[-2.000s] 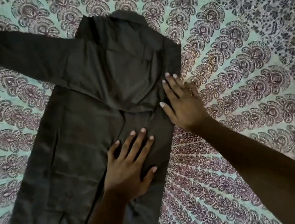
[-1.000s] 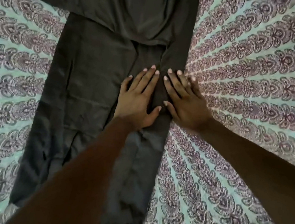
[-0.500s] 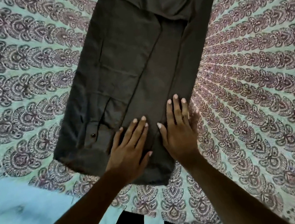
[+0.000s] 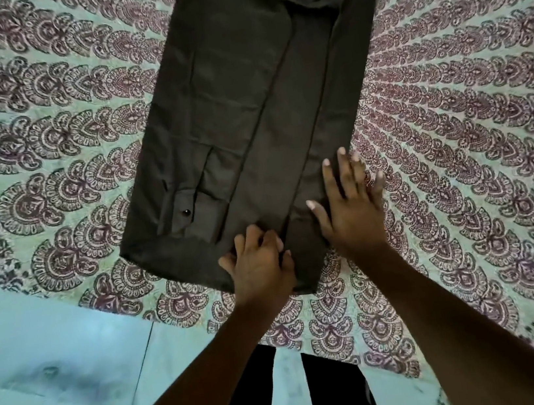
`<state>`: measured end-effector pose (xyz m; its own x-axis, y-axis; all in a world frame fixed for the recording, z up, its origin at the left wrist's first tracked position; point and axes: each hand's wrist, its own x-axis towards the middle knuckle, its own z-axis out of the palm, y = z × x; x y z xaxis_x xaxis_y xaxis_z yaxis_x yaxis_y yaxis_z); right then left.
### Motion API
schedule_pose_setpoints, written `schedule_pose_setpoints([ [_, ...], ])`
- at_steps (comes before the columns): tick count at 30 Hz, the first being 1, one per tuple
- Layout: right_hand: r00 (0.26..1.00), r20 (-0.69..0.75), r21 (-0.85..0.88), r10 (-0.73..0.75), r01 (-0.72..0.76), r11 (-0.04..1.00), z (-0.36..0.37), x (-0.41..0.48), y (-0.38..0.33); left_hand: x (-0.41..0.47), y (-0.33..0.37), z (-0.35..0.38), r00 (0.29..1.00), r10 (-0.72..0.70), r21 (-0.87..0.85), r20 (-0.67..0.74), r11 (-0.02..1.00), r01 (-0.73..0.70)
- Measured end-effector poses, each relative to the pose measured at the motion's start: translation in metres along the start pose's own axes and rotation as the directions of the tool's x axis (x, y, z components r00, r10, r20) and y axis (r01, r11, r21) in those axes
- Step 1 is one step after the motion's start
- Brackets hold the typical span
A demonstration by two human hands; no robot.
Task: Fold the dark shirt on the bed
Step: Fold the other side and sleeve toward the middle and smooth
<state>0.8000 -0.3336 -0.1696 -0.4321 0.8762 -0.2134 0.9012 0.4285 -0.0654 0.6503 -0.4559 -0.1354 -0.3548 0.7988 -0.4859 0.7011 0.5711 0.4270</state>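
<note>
The dark shirt [image 4: 245, 109] lies flat on the patterned bedspread [image 4: 451, 107], folded lengthwise into a long strip that runs off the top of the view. A buttoned cuff [image 4: 186, 212] shows on its lower left part. My left hand [image 4: 260, 265] sits at the hem near the bottom edge, its fingers curled into the cloth beside the centre fold. My right hand [image 4: 348, 204] lies flat on the shirt's right side near the hem, fingers spread and straight, little finger over the bedspread.
The bed's near edge runs diagonally from the lower left to the bottom right. Pale tiled floor [image 4: 61, 385] shows below it, with my dark trouser legs [image 4: 320, 394] standing against the edge.
Both hands slid down the shirt from its middle to the hem. My left hand's fingers, flat before, now curl into the cloth. The view tilted down, showing the floor.
</note>
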Motion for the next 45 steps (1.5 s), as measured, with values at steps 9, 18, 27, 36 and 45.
schedule_pose_setpoints([
  [9,0.982,0.054,0.008,-0.181,0.181,0.983,0.025,-0.072,-0.033,-0.010,-0.010,-0.008,0.993,0.023,0.034,-0.115,0.999,-0.019],
  [18,0.923,-0.057,0.218,-0.381,0.384,0.897,0.017,-0.145,-0.053,0.042,-0.009,-0.019,0.825,0.560,0.320,0.075,0.770,-0.552],
  [27,0.966,-0.244,0.336,-0.088,0.170,0.926,-0.011,-0.054,-0.003,0.010,-0.085,-0.013,0.667,0.680,0.446,0.305,0.517,-0.731],
  [36,0.997,0.036,0.085,0.073,-0.076,0.994,0.017,-0.020,-0.045,0.031,-0.042,-0.046,0.848,0.527,0.284,-0.052,0.822,-0.493],
  [45,0.913,-0.007,0.217,-0.409,0.401,0.890,0.013,-0.132,-0.066,0.116,0.015,-0.019,0.602,0.757,0.456,0.256,0.455,-0.765],
])
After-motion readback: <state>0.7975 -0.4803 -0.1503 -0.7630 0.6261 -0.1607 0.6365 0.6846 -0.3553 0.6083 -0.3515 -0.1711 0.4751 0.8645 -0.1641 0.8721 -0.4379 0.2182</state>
